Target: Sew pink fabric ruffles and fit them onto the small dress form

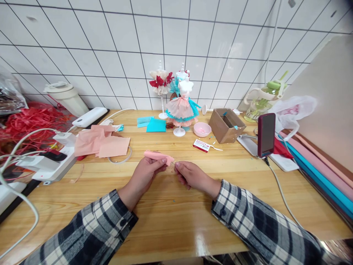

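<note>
My left hand is closed, with thumb and fingers pinching a folded strip of pink crepe-like material just above the wooden table. Close beside it, my right hand is closed too, its fingertips pinched on a thin needle-like piece that reaches the right end of the strip. Its exact kind is too small to tell. Behind my hands stand small white dress forms, the front one wearing a pink and turquoise ruffled skirt. Flat pink sheets lie to the left.
Turquoise sheets, a pink bowl, a red-and-white card and a cardboard box stand or lie toward the wall. A phone stands upright at right. Power strips and cables crowd the left, beside red shredded material.
</note>
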Motion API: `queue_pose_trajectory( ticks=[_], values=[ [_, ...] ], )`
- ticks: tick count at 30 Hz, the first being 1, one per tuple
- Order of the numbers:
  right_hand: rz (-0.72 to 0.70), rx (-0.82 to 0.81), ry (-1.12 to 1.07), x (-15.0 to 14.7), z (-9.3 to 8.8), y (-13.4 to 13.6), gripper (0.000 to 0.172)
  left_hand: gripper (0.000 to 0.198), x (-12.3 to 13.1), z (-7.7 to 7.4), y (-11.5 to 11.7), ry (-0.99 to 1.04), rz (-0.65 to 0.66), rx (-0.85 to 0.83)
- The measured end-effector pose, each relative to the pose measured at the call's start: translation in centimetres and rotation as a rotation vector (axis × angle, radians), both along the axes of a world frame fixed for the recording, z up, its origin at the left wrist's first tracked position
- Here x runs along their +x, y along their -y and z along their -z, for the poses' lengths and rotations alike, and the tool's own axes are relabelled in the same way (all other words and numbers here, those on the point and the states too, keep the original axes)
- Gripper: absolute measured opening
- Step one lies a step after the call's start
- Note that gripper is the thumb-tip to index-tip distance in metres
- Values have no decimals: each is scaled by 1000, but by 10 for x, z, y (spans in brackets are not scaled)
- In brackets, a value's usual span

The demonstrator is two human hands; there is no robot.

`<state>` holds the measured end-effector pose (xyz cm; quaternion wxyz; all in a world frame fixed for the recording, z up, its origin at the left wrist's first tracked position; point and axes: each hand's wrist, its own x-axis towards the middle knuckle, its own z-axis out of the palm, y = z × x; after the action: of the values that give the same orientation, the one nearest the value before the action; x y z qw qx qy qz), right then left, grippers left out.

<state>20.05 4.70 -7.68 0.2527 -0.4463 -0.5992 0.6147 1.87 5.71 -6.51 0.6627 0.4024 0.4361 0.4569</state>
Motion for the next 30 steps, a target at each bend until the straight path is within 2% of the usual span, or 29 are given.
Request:
queue_pose_trajectory(
  ticks=[7,15,30],
  values=[
    [-10,-54,14,-1,-3,0,44,18,-4,3,-3,83,-95,-34],
    [-36,-22,-56,-1,5,-2,43,16,-2,-1,-1,23,54,17],
    [-41,-54,-22,-1,0,-1,42,15,-2,0,-1,22,18,-5]
  ],
)
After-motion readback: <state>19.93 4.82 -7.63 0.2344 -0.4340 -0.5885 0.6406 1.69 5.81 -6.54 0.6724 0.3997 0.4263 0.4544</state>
